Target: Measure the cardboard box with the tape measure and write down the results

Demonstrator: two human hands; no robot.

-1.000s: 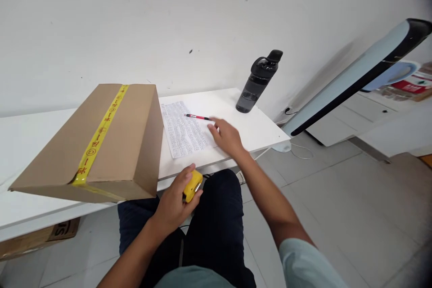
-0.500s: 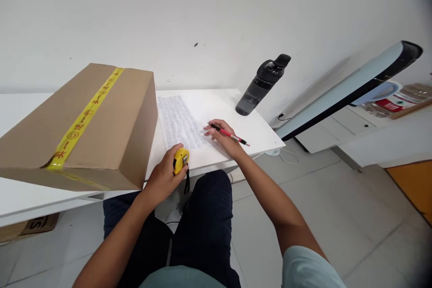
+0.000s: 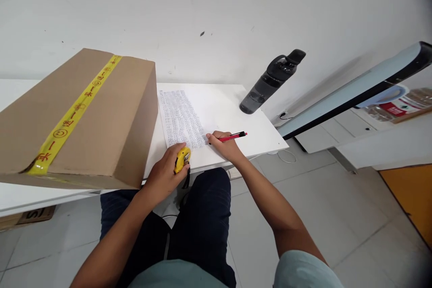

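My left hand (image 3: 166, 173) is closed around a yellow tape measure (image 3: 182, 159) with a black strap, at the front edge of the white table (image 3: 232, 99). In my right hand (image 3: 225, 145) is a red and black pen (image 3: 232, 137), gripped near its tip, with its clip end pointing right. That hand rests by the lower right corner of a sheet of paper (image 3: 182, 119) covered in dense handwriting. Left of the paper stands a cardboard box (image 3: 91, 112) sealed with yellow printed tape (image 3: 76, 114).
A dark water bottle (image 3: 263, 90) stands upright near the table's right end. Beyond that end are a pale, black-edged panel (image 3: 354, 90) and a low white cabinet (image 3: 344, 126) with plastic-wrapped bottles. A white wall runs behind the table.
My right hand has turned the pen from lying loosely across the fingers to a writing grip, its tip now down by the paper. My left hand keeps the tape measure. The view has shifted slightly.
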